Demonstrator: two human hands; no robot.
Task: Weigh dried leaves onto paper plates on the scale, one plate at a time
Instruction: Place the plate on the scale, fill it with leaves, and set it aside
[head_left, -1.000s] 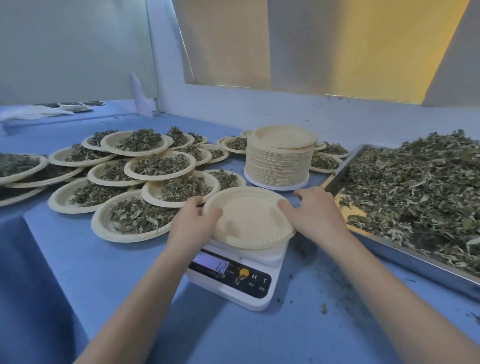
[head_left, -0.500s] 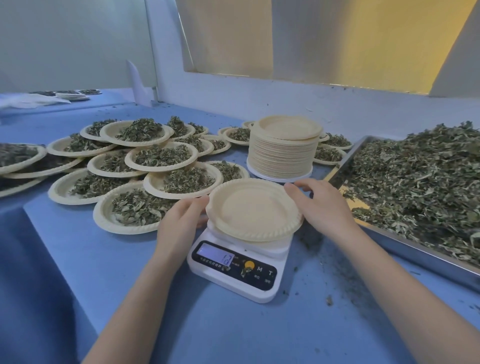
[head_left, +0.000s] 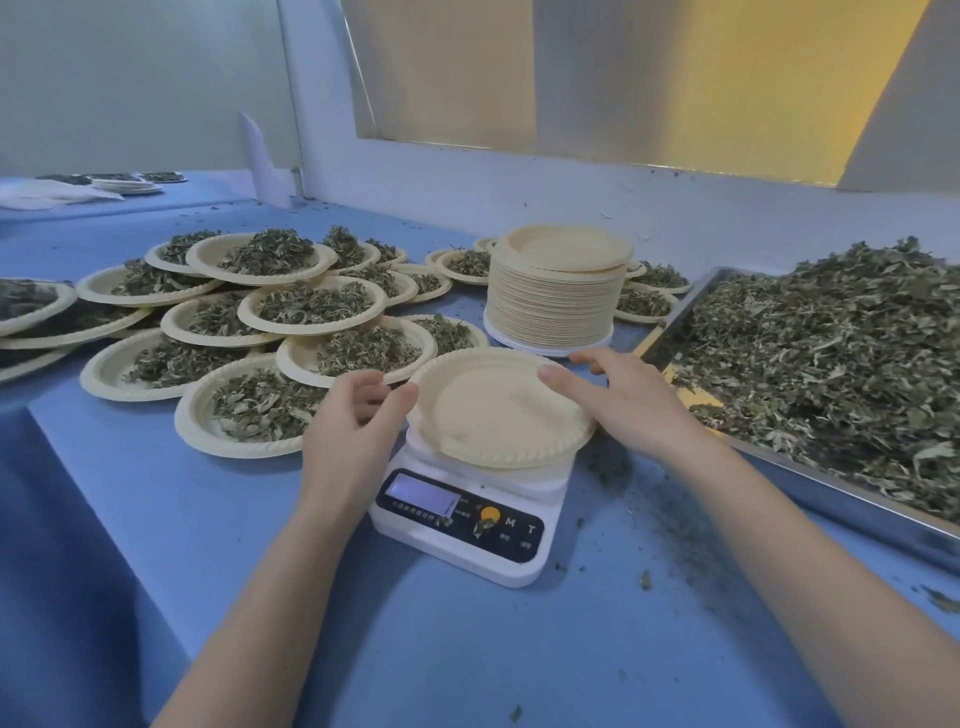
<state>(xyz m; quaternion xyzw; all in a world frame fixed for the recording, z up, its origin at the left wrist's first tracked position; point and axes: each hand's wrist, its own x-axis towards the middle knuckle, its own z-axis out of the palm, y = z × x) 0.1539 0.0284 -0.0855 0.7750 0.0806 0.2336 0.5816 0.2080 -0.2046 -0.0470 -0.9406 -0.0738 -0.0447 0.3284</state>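
Empty paper plate (head_left: 498, 410) sits on the scale (head_left: 470, 512), a bit tilted, overhanging the platform all round; near-left edge looks like a second rim peeking out underneath, may be two plates stuck, can't tell for sure. My left hand (head_left: 353, 421) is at the plate's left rim, thumb touching the edge, fingers loosely curled, no real grip. My right hand (head_left: 618, 405) lies on the far-right rim, fingers fairly straight, thumb over the edge, resting rather than pinching. Dried leaves (head_left: 831, 358) are heaped in the metal tray (head_left: 852, 512) to the right, well clear of the plate. Stack of empty plates (head_left: 558, 291) just beyond the scale; filled plates (head_left: 311, 306) spread far-left.

Step in hand, as I judge it: seating one plate before loading. To do it well I'd centre it flat on the platform, check it's a single plate, then lift both hands right off so no weight rests on it. Display is washed out, unreadable, so I'd confirm zero before adding leaves. Keep the rim from touching the filled plate just left.
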